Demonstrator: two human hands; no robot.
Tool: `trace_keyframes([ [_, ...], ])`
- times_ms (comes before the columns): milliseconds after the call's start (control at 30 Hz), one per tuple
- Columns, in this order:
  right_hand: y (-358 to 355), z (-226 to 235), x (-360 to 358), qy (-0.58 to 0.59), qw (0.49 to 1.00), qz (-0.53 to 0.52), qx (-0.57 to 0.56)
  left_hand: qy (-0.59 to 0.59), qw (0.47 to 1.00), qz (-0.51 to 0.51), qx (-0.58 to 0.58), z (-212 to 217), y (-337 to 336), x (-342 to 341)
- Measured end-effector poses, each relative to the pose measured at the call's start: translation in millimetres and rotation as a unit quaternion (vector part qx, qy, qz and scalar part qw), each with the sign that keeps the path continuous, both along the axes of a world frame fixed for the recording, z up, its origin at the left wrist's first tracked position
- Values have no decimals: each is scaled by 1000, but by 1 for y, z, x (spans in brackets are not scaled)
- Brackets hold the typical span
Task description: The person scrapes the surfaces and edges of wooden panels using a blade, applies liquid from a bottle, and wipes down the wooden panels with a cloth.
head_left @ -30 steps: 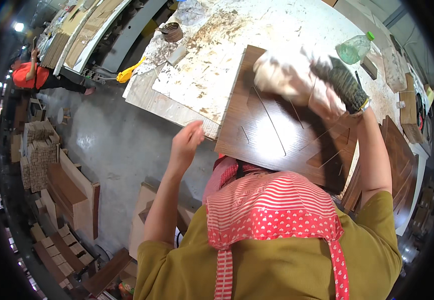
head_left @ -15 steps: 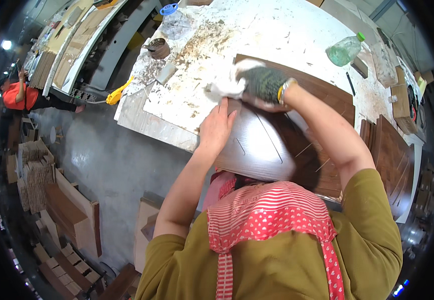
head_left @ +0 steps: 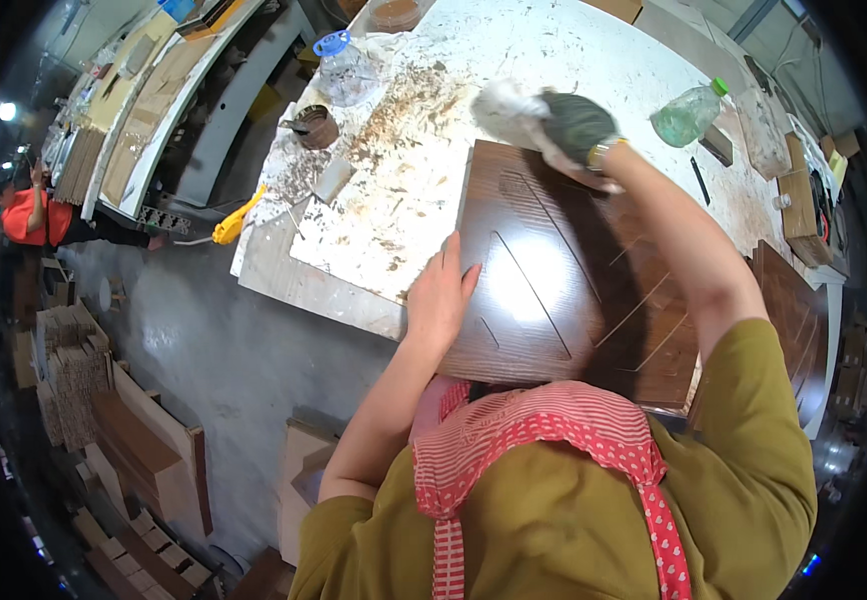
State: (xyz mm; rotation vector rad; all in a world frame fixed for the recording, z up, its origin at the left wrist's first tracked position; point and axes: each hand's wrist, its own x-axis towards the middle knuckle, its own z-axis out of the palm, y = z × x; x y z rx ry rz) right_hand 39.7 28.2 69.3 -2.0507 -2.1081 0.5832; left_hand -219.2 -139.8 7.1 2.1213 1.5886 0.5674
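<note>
A dark brown wooden panel [head_left: 574, 280] with grooved lines lies on the white worktable, its surface glossy under a bright reflection. My bare left hand [head_left: 439, 295] rests along the panel's left edge, fingers stretched out and thumb apart on the face. Beyond the panel's far edge, my right hand [head_left: 579, 128], in a dark green glove, is closed on a white cloth [head_left: 509, 108]. The cloth is blurred by motion, and whether it touches the panel cannot be made out.
The stained worktable [head_left: 394, 190] bears a brown tin [head_left: 316, 128], a blue-capped clear jug [head_left: 346, 75] and a green-capped bottle [head_left: 689, 115]. A yellow tool [head_left: 239, 215] hangs at its left edge. More panels [head_left: 789, 330] stand right. A person in orange [head_left: 26, 215] is far left.
My right hand has swept the cloth up and away, from over the panel to beyond its far edge. More of the panel's face shows. My left hand stays at the left edge, lower in view.
</note>
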Motion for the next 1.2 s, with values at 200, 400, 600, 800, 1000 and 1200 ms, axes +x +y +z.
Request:
trace_keyframes([
  [200, -110, -15, 125, 83, 965, 30, 247, -74, 996, -49, -6, 38, 70, 1],
  [400, -150, -55, 95, 160, 938, -278, 133, -26, 995, -83, -57, 15, 184, 52],
  [600, -154, -51, 88, 165, 933, -284, 150, -107, 892, -97, -429, 22, 218, 46],
  [800, -156, -54, 79, 194, 923, -267, 197, -42, 904, -137, -402, 37, 217, 57],
  [1000, -157, -47, 76, 206, 924, -275, 166, -57, 900, -127, -412, 39, 218, 52],
  [1200, -156, -44, 75, 191, 927, -270, 177, -67, 884, -117, -448, 42, 231, 50],
])
